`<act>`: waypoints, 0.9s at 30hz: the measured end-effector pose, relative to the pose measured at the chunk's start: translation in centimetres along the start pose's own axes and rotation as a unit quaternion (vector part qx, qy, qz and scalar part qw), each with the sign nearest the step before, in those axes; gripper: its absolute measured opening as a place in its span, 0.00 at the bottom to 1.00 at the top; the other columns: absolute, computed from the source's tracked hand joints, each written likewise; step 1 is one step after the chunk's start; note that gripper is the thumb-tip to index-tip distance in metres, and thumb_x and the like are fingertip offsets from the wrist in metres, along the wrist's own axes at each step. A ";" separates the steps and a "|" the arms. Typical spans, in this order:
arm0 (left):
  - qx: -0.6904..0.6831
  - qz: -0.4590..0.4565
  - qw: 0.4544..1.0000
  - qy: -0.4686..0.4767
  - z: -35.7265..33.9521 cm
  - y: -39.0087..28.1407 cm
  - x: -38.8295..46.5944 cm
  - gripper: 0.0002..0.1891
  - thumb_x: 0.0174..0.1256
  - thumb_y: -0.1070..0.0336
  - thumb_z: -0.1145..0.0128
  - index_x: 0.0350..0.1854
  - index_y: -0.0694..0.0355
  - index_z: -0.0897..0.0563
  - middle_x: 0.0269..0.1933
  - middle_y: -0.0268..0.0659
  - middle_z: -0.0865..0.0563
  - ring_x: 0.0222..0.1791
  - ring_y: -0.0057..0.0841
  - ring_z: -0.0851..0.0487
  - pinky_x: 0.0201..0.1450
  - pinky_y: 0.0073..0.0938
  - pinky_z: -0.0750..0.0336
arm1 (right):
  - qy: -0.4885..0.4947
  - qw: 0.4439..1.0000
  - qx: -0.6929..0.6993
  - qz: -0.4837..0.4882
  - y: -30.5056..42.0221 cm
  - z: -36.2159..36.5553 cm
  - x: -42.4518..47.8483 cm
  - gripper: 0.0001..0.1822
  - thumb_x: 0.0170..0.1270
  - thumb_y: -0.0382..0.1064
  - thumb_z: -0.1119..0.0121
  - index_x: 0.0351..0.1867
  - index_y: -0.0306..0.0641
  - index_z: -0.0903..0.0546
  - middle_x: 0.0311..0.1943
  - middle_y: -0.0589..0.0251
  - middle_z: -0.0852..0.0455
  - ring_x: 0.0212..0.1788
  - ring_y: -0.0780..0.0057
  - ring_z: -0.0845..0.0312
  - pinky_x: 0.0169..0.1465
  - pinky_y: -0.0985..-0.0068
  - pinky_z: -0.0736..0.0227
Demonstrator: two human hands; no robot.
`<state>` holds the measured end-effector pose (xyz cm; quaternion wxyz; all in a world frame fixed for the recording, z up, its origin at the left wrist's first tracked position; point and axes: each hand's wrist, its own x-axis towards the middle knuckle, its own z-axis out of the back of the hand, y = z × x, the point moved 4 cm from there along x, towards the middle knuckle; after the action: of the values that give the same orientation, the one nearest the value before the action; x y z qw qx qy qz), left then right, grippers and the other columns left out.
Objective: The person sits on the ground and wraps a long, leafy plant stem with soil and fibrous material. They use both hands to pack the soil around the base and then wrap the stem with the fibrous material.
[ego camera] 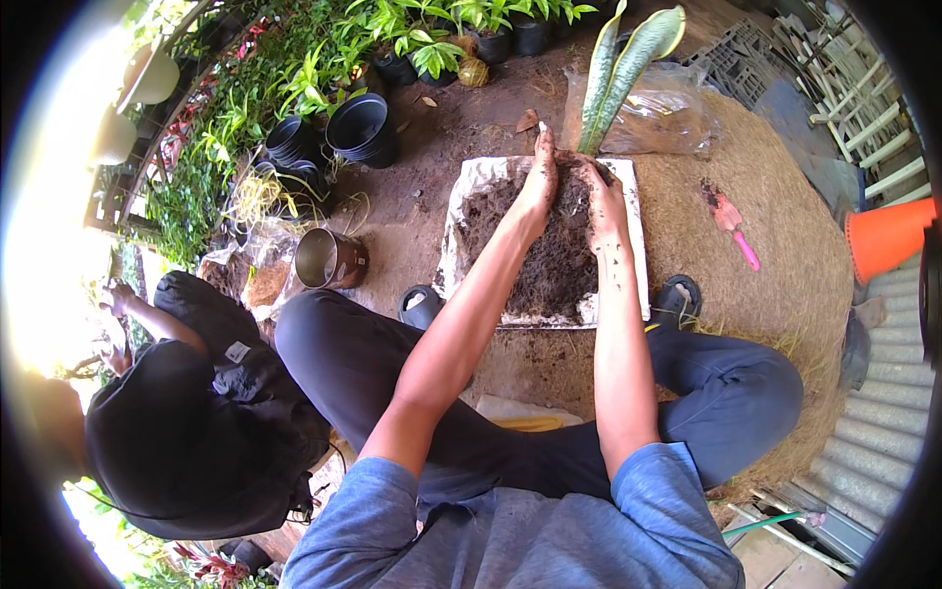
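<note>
Both of my hands are smeared with dark soil and cup a soil clump at the far edge of a white tray [639,243]. My left hand [543,177] lies along the clump's left side, fingers pointing away from me. On its right side is my right hand [605,199], fingers bent over the clump. A snake plant [614,81] with broad, yellow-edged leaves rises just beyond my fingers; its base is hidden. Dark, fibrous potting soil [552,272] is heaped in the tray between my feet.
A pink-handled garden trowel [728,221] lies on the matting at right. Black plastic pots [362,129] and a brown pot [331,258] stand at left. Another person [191,427] sits at far left. A clear plastic bag [662,121] lies beyond the tray; an orange pot [887,235] is at far right.
</note>
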<state>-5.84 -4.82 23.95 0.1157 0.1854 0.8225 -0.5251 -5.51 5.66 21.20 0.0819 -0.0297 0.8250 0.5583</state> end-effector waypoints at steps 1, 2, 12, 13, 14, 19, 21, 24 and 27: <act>0.014 -0.026 0.999 -0.013 0.2 0.3 0.4 0.47 0.64 0.23 0.70 0.77 0.53 0.54 0.77 0.45 0.50 0.76 0.40 0.52 0.75 0.47 0.59 | -0.003 1.000 -0.022 0.002 0.2 -0.1 -0.2 0.15 0.68 0.42 0.43 0.50 0.36 0.17 0.37 0.66 0.16 0.38 0.79 0.25 0.45 0.77 0.30; 0.028 -0.051 0.998 -0.026 0.7 0.7 0.8 0.49 0.63 0.22 0.69 0.77 0.52 0.55 0.77 0.44 0.47 0.75 0.39 0.48 0.74 0.45 0.54 | -0.006 0.999 -0.044 0.005 0.4 -0.3 -0.4 0.15 0.68 0.40 0.45 0.50 0.34 0.18 0.41 0.63 0.15 0.41 0.76 0.21 0.47 0.77 0.27; -0.070 0.049 0.996 0.012 -0.9 -2.7 -1.4 0.52 0.60 0.20 0.64 0.74 0.61 0.44 0.71 0.47 0.35 0.68 0.38 0.35 0.72 0.40 0.46 | -0.042 0.998 -0.021 -0.035 2.2 -0.9 0.7 0.17 0.66 0.43 0.43 0.48 0.30 0.17 0.42 0.58 0.13 0.43 0.70 0.17 0.47 0.71 0.23; -0.026 0.006 1.000 -0.006 -0.9 -3.5 -1.4 0.52 0.60 0.20 0.63 0.74 0.62 0.44 0.71 0.48 0.36 0.69 0.39 0.36 0.72 0.40 0.46 | -0.048 0.998 -0.016 -0.043 2.6 -0.8 1.0 0.20 0.65 0.44 0.41 0.50 0.30 0.19 0.44 0.57 0.15 0.45 0.69 0.19 0.50 0.70 0.25; 0.018 -0.036 0.999 -0.025 -0.9 -4.2 -1.4 0.52 0.60 0.20 0.63 0.74 0.63 0.44 0.72 0.48 0.36 0.70 0.39 0.37 0.72 0.41 0.45 | -0.055 0.997 -0.011 -0.051 3.0 -0.7 1.3 0.22 0.64 0.46 0.39 0.52 0.29 0.20 0.46 0.55 0.16 0.48 0.68 0.20 0.52 0.68 0.27; 0.253 -0.172 0.942 -0.140 -3.6 -7.3 -5.0 0.36 0.72 0.37 0.60 0.65 0.68 0.32 0.63 0.59 0.26 0.67 0.47 0.30 0.69 0.39 0.38 | -0.078 0.993 -0.032 -0.080 6.5 -3.1 0.9 0.23 0.64 0.45 0.40 0.53 0.28 0.21 0.49 0.53 0.17 0.49 0.67 0.21 0.53 0.68 0.28; 0.201 -0.236 0.940 -0.141 -3.1 -6.1 -3.1 0.30 0.74 0.44 0.58 0.62 0.69 0.30 0.59 0.60 0.23 0.63 0.48 0.26 0.66 0.39 0.35 | -0.072 0.997 -0.027 -0.018 7.2 -3.6 0.6 0.23 0.65 0.45 0.40 0.53 0.28 0.21 0.48 0.54 0.17 0.49 0.69 0.22 0.52 0.70 0.29; 0.147 -0.200 0.963 -0.106 -3.3 -6.8 -2.8 0.32 0.73 0.41 0.56 0.63 0.67 0.30 0.61 0.55 0.23 0.63 0.43 0.26 0.65 0.37 0.34 | -0.119 0.991 -0.049 -0.022 7.8 -3.5 0.8 0.19 0.67 0.44 0.41 0.50 0.30 0.20 0.44 0.57 0.16 0.43 0.71 0.20 0.46 0.73 0.24; -0.143 -0.027 0.981 0.127 -2.3 -7.0 -1.1 0.41 0.65 0.30 0.53 0.68 0.62 0.33 0.67 0.45 0.28 0.65 0.41 0.31 0.71 0.41 0.43 | -0.092 0.996 -0.005 -0.019 9.4 -4.0 0.5 0.18 0.66 0.45 0.41 0.47 0.31 0.19 0.40 0.58 0.14 0.38 0.71 0.18 0.42 0.72 0.23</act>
<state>-7.79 -5.62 31.13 0.0216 0.2095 0.9017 -0.3777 -7.73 5.50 31.20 0.1683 0.0059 0.8107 0.5608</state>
